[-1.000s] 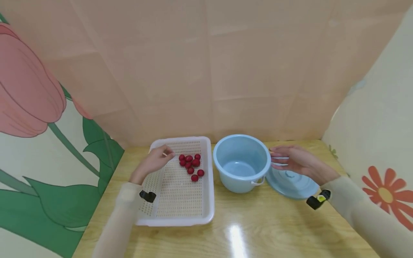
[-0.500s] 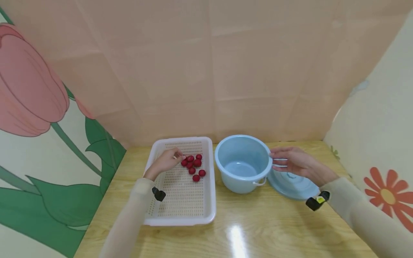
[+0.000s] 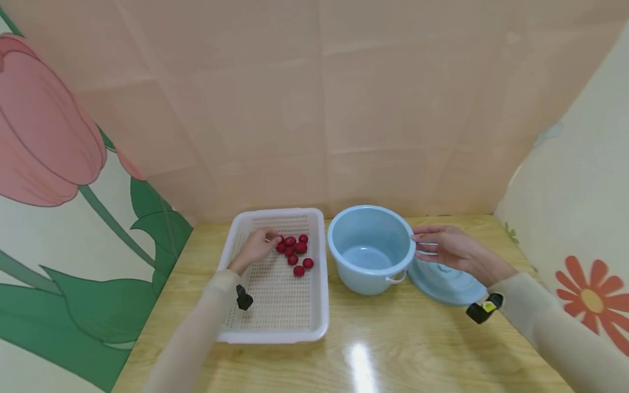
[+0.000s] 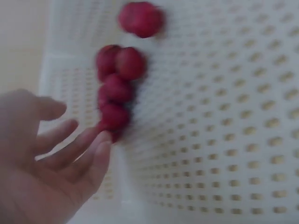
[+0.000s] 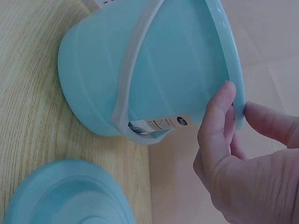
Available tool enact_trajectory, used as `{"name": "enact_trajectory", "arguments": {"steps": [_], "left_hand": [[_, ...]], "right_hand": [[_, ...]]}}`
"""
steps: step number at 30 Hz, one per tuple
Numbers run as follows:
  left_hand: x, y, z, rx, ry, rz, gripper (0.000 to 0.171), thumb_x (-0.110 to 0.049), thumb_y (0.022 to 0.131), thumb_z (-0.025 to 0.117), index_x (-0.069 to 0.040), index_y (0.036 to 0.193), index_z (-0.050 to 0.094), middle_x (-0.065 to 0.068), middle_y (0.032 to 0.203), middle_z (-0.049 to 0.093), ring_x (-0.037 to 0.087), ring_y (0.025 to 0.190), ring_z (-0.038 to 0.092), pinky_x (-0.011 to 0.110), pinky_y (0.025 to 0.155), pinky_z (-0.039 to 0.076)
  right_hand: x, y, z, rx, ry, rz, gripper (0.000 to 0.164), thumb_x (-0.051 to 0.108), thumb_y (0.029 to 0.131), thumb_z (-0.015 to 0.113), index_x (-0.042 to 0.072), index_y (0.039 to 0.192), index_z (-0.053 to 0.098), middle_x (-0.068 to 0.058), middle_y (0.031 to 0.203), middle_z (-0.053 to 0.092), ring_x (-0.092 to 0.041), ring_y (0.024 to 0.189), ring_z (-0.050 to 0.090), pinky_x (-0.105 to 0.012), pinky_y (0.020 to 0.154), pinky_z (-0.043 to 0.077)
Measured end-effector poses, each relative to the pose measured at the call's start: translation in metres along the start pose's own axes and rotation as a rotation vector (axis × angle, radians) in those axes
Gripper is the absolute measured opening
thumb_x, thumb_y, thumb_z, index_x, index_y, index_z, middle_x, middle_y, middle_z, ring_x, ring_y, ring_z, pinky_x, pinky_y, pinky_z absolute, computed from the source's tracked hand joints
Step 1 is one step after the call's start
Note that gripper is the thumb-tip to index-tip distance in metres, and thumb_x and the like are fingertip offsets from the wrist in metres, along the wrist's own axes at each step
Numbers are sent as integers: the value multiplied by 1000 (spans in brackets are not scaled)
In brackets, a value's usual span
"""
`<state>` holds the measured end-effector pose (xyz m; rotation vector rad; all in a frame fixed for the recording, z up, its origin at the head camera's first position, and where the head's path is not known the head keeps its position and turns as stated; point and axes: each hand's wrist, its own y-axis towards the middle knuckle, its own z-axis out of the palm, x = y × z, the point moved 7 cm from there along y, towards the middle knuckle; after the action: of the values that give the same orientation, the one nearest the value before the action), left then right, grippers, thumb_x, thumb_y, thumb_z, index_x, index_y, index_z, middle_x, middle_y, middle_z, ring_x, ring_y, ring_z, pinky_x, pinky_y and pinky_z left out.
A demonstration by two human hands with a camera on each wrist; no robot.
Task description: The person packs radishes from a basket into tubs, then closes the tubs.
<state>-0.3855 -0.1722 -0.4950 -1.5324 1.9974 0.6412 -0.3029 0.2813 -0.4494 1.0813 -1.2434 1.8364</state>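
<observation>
Several small round red fruits (image 3: 301,248) lie in the white perforated plastic basket (image 3: 322,295). My left hand (image 3: 257,245) reaches over the basket's left side, and its thumb and fingertips pinch a fruit at the left end of the cluster. In the left wrist view, which is blurred, the fingertips meet at a red fruit (image 4: 114,116). To the right of the basket stands a light blue bucket (image 3: 366,281) with a white handle (image 5: 125,84). My right hand (image 5: 252,172) pinches the bucket's rim between thumb and fingers. The bucket's inside shows only its bottom.
A light blue lid (image 3: 444,286) lies on the wooden table (image 3: 383,333) to the bucket's right, under my right hand. A pinkish cloth wall (image 3: 324,109) rises right behind basket and bucket. Painted side walls flank the table.
My left hand has moved right to the fruit cluster, and its fingers have come together at a fruit. My right hand stays at the bucket's rim. The view has shifted slightly.
</observation>
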Motion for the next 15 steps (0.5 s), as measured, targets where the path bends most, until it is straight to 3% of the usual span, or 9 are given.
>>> {"name": "enact_trajectory", "arguments": {"steps": [9, 15], "left_hand": [[20, -4, 21, -118, -32, -166, 19, -12, 98, 67, 1, 111, 71, 18, 107, 75, 27, 95, 71, 38, 81, 59], [18, -4, 30, -155, -93, -205, 20, -9, 96, 69, 2, 112, 69, 17, 103, 72, 22, 89, 65, 30, 74, 54]], "right_hand": [[-2, 4, -1, 5, -30, 24, 34, 13, 105, 65, 8, 138, 61, 3, 116, 76, -16, 106, 73, -34, 92, 64], [1, 4, -1, -1, -37, 29, 34, 13, 105, 65, 8, 138, 59, 3, 114, 76, -15, 105, 74, -35, 94, 63]]}}
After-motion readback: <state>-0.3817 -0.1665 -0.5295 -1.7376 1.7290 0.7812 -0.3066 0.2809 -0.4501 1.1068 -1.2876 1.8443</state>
